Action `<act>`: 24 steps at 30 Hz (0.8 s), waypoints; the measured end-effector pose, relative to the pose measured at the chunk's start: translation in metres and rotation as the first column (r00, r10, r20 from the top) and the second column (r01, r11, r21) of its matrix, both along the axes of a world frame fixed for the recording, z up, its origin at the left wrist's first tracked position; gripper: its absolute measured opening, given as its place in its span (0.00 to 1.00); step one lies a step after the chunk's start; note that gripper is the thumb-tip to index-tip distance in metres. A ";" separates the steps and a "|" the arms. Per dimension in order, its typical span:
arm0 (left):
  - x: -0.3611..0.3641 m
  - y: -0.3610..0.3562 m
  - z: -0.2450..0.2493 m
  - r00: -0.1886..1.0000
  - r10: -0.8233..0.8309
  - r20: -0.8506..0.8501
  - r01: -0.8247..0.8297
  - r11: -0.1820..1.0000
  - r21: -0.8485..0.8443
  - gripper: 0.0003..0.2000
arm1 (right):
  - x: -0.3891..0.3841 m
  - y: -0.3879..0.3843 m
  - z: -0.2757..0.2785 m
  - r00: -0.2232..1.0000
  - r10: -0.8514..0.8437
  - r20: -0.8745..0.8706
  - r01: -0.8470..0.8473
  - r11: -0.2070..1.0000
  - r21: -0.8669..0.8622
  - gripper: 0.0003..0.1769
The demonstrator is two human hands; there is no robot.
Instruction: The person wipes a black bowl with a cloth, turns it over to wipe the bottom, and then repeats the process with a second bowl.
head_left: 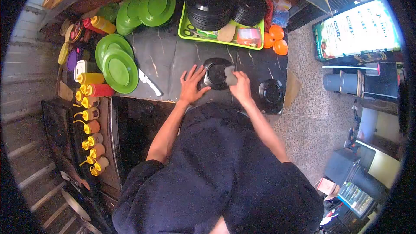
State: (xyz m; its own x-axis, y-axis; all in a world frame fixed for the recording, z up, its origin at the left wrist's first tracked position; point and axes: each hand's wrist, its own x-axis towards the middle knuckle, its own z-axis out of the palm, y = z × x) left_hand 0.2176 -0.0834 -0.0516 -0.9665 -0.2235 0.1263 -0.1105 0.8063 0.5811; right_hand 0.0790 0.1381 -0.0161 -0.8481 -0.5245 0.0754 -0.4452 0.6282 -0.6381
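A black plate (pixel 215 73) lies on the dark marble counter (pixel 173 58) in front of me. My left hand (pixel 192 85) rests flat with fingers spread on the counter, touching the plate's left rim. My right hand (pixel 241 86) is closed on a grey cloth (pixel 230 77) pressed against the plate's right side. A second black plate (pixel 271 91) sits to the right, near the counter's edge.
Stacks of black plates (pixel 209 6) fill a green tray (pixel 187 28) at the back. Green plates (pixel 120 70) lie at left and back left. A white-handled knife (pixel 149 82) lies beside them. Several sauce squeeze bottles (pixel 91 126) line the left. Orange cups (pixel 277 39) stand at right.
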 end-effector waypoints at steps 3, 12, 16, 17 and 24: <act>0.000 0.001 -0.001 1.000 -0.003 0.014 0.003 1.000 -0.006 0.44 | 0.011 0.017 -0.005 0.999 0.017 0.030 -0.016 0.998 -0.056 0.21; -0.017 0.006 0.007 0.961 0.271 0.053 -0.275 0.924 0.264 0.40 | -0.004 0.035 -0.014 0.678 -0.134 0.723 0.469 0.836 -0.285 0.17; -0.031 0.002 -0.011 0.884 0.377 0.277 -0.467 0.743 0.480 0.33 | 0.000 0.029 -0.022 0.655 -0.111 0.747 0.504 0.801 -0.323 0.17; -0.034 0.000 -0.014 0.883 0.382 0.273 -0.469 0.745 0.475 0.33 | -0.001 0.027 -0.025 0.663 -0.091 0.743 0.474 0.819 -0.322 0.17; -0.039 -0.001 0.004 0.875 0.142 0.464 -0.462 0.534 0.708 0.31 | 0.000 0.017 -0.007 0.710 -0.089 0.699 0.403 0.865 -0.299 0.16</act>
State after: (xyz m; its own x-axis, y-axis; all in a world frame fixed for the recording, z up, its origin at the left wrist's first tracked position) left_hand 0.1788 -0.0843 -0.0479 -0.7604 -0.3623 -0.5390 -0.5547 -0.0693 0.8292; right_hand 0.0785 0.1547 -0.0233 -0.8567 -0.3411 -0.3871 0.3059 0.2684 -0.9135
